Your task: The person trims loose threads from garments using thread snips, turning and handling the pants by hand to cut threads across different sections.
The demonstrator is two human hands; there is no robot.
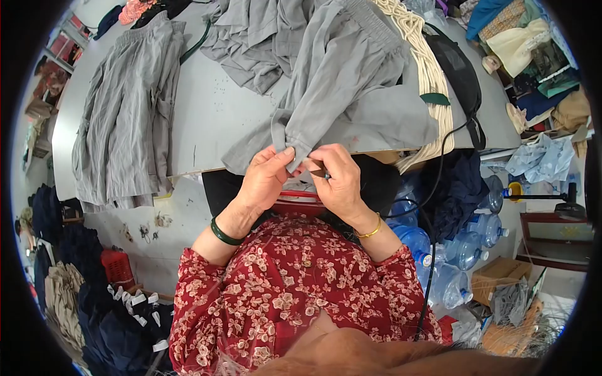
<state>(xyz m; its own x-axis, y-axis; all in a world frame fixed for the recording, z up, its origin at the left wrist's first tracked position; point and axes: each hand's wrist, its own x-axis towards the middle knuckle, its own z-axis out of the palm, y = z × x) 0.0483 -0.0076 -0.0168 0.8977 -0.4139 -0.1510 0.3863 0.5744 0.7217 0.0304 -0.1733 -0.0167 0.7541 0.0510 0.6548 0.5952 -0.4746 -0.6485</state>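
Grey trousers with a gathered waistband lie on the table, one leg end reaching its front edge. My left hand pinches the hem of that leg between thumb and fingers. Close beside it, my right hand is closed around a small dark tool, its tip near the hem. The tool is mostly hidden by the fingers, so its kind cannot be made out. Another grey garment lies at the left of the table, and more grey cloth is heaped at the back middle.
Cream cords and a black bag lie on the table at the right. A black cable hangs from there past the front edge. Water bottles and a cardboard box stand below right. Dark clothes are piled below left.
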